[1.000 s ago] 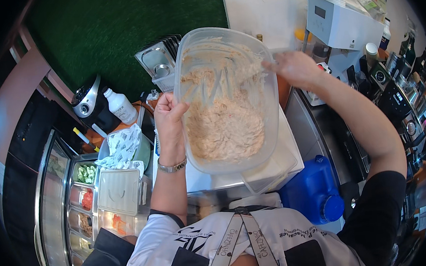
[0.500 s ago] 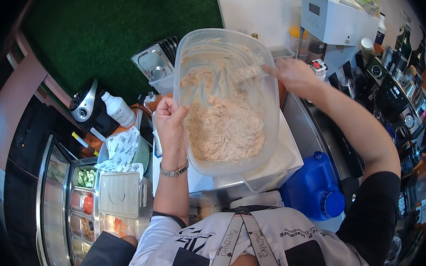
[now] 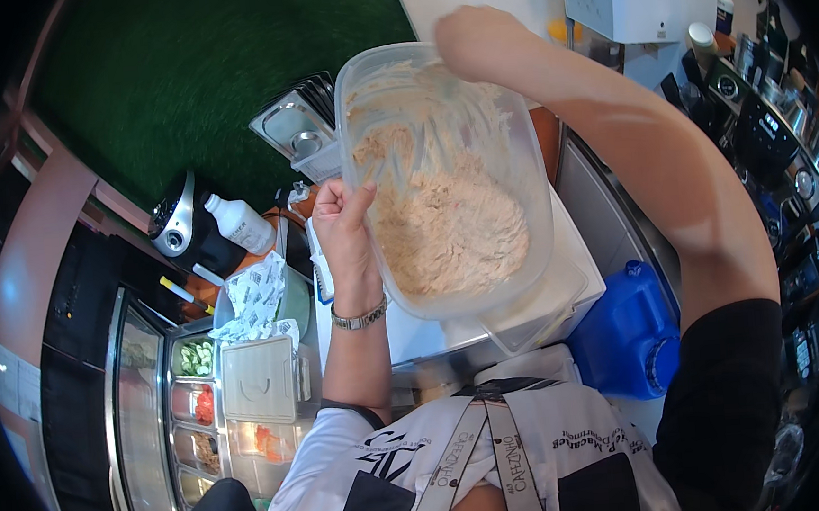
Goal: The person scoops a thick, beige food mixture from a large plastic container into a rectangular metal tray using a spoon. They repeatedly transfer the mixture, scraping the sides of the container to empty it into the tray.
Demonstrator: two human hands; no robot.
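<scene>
A clear plastic tub (image 3: 535, 185) is tilted up in front of me. In its near half sits a mound of pale, sticky, dough-like mixture (image 3: 455, 233), and more is smeared up the far wall. My left hand (image 3: 345, 224) grips the tub's left rim, thumb over the edge. At the far rim my right hand (image 3: 478, 44) is bent and closed, with its back toward me. The hand itself hides its fingertips and whatever they hold.
Beneath the tub is a white box-like surface (image 3: 434, 341). On the right stands a blue jug (image 3: 624, 331). To the left are a white bottle (image 3: 239, 225), a lidded container (image 3: 259, 380) and trays of cut vegetables (image 3: 193, 358). Metal pans (image 3: 291, 121) stand beyond.
My right hand has moved from the tub's right side up and left to its far rim. My left hand keeps its grip on the left rim.
</scene>
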